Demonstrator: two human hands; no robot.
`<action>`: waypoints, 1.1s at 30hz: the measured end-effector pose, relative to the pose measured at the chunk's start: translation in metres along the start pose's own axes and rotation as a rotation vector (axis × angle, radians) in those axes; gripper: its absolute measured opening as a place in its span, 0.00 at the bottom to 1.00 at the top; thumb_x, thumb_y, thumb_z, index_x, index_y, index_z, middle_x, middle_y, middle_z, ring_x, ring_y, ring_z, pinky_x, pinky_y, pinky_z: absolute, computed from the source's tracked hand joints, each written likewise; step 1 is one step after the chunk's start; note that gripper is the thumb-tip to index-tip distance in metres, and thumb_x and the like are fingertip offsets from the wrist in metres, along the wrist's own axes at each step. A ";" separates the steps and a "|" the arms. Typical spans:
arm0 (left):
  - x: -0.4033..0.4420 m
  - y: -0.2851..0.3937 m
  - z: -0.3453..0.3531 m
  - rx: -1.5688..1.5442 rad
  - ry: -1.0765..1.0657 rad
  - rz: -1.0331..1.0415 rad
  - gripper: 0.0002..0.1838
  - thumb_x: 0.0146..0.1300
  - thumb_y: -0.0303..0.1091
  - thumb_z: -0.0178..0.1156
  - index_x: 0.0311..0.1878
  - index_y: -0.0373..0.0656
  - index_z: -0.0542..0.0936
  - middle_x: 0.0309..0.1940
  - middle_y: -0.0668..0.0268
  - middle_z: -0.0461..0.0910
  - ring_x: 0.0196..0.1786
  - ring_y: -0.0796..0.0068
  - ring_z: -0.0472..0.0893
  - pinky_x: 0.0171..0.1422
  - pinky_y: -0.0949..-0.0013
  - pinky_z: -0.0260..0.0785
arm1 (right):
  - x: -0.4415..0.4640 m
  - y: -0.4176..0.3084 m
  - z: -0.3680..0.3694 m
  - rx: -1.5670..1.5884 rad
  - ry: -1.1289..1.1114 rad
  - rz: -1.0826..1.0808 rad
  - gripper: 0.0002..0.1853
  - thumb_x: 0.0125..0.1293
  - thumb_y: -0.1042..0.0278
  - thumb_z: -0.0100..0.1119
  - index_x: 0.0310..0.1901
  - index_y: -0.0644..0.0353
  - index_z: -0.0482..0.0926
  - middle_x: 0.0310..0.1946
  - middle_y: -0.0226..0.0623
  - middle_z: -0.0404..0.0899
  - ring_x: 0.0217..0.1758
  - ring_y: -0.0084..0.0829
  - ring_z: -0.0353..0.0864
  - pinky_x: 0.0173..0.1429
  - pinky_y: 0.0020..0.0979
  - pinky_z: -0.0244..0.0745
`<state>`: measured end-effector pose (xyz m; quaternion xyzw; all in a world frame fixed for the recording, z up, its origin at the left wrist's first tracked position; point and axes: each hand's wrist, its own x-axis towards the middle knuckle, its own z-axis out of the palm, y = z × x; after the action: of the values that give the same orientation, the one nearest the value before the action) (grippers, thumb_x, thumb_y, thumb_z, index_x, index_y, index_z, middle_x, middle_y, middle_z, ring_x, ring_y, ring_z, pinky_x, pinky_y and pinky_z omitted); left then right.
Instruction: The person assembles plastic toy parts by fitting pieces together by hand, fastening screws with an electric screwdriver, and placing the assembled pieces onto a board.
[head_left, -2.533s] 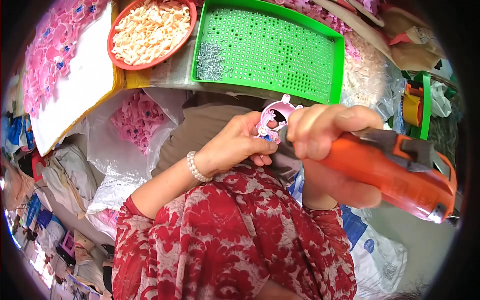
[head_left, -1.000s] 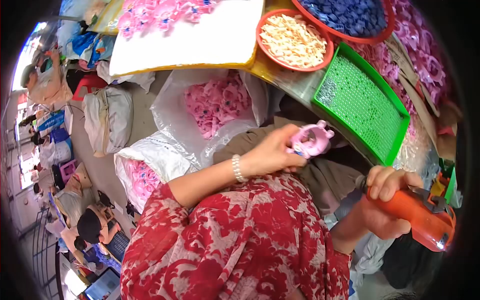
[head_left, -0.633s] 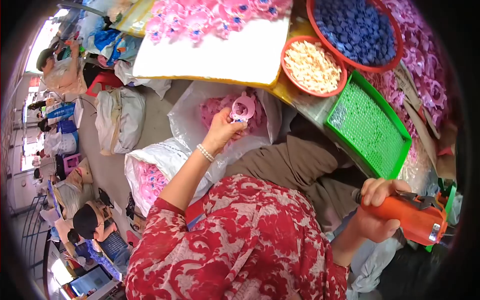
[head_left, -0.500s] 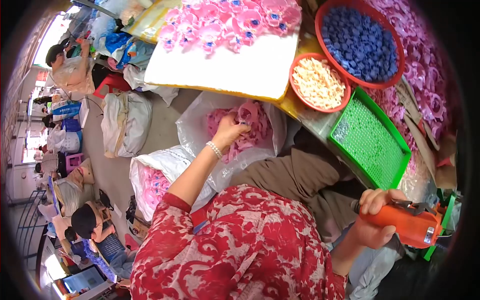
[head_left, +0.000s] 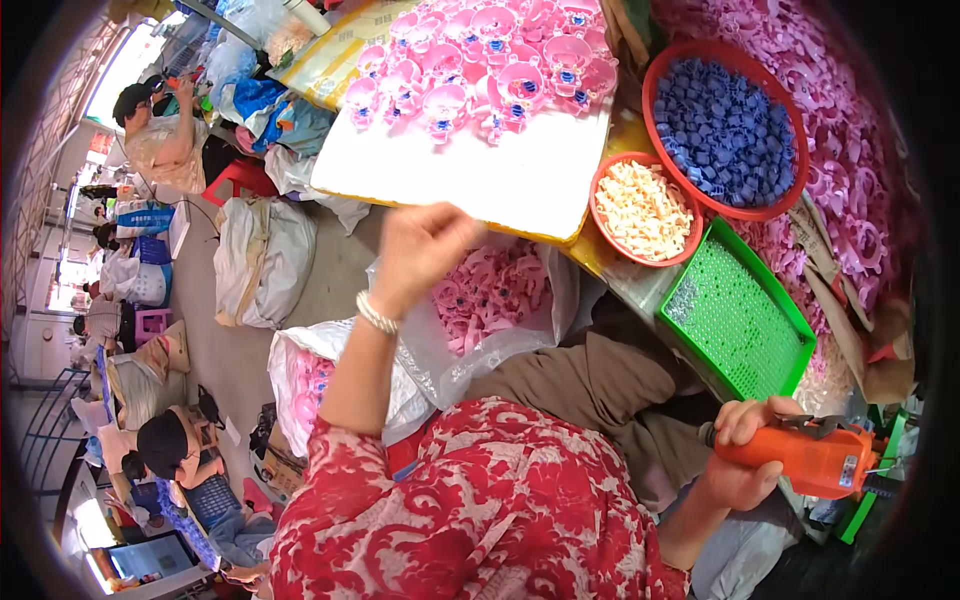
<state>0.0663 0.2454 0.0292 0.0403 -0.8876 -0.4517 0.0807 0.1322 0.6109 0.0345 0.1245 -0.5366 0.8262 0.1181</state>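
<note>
My left hand (head_left: pixel 425 255), with a white bead bracelet at the wrist, is lifted near the front edge of the white board (head_left: pixel 430 175). Motion smears its curled fingers, and whether anything is in them I cannot make out. Pink plastic parts with blue pieces (head_left: pixel 490 75) cover the back of the board. Below the hand, a clear plastic bag (head_left: pixel 420 350) holds more of these pink parts. My right hand (head_left: pixel 745 450) is wrapped round an orange power screwdriver (head_left: pixel 820 460) with a black lever, its tip end pointing right.
A red bowl of blue parts (head_left: pixel 728 135), a smaller bowl of cream parts (head_left: pixel 645 210) and a green perforated tray (head_left: pixel 745 310) stand to the right. Pink parts (head_left: pixel 840 170) are heaped beyond. White sacks (head_left: pixel 265 260) stand left; other people (head_left: pixel 165 140) sit farther off.
My left hand has risen out of the plastic bag towards the board's edge; the pink part it held there no longer shows in it. My right hand keeps its grip on the screwdriver.
</note>
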 end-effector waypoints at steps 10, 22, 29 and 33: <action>0.140 -0.063 -0.030 0.540 0.341 -0.167 0.28 0.47 0.61 0.62 0.23 0.40 0.82 0.20 0.59 0.80 0.28 0.59 0.80 0.38 0.59 0.70 | -0.008 -0.001 -0.005 -0.035 0.080 -0.008 0.36 0.57 0.41 0.59 0.54 0.66 0.63 0.25 0.30 0.68 0.23 0.21 0.65 0.31 0.27 0.62; 0.098 -0.072 -0.033 0.163 0.483 -0.212 0.17 0.47 0.44 0.70 0.21 0.38 0.79 0.15 0.69 0.77 0.19 0.80 0.75 0.25 0.75 0.67 | -0.006 -0.003 -0.019 -0.099 0.095 -0.035 0.35 0.59 0.43 0.57 0.55 0.66 0.62 0.26 0.31 0.68 0.25 0.22 0.66 0.33 0.28 0.63; 0.035 -0.044 -0.015 -0.769 0.037 -0.317 0.13 0.59 0.33 0.59 0.44 0.37 0.73 0.32 0.63 0.77 0.25 0.83 0.73 0.26 0.80 0.67 | 0.005 -0.017 -0.035 -0.040 0.055 -0.061 0.36 0.62 0.41 0.52 0.59 0.65 0.59 0.29 0.32 0.69 0.28 0.25 0.65 0.36 0.30 0.61; -0.009 -0.004 0.030 -1.065 -0.242 -0.452 0.20 0.59 0.34 0.59 0.52 0.35 0.69 0.37 0.60 0.76 0.25 0.82 0.73 0.28 0.78 0.71 | 0.026 -0.020 -0.046 -0.084 0.060 -0.098 0.35 0.62 0.40 0.51 0.59 0.63 0.61 0.29 0.32 0.69 0.28 0.26 0.67 0.36 0.31 0.62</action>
<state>0.0699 0.2684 0.0074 0.1307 -0.5110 -0.8424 -0.1101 0.1110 0.6621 0.0421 0.1206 -0.5604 0.7994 0.1798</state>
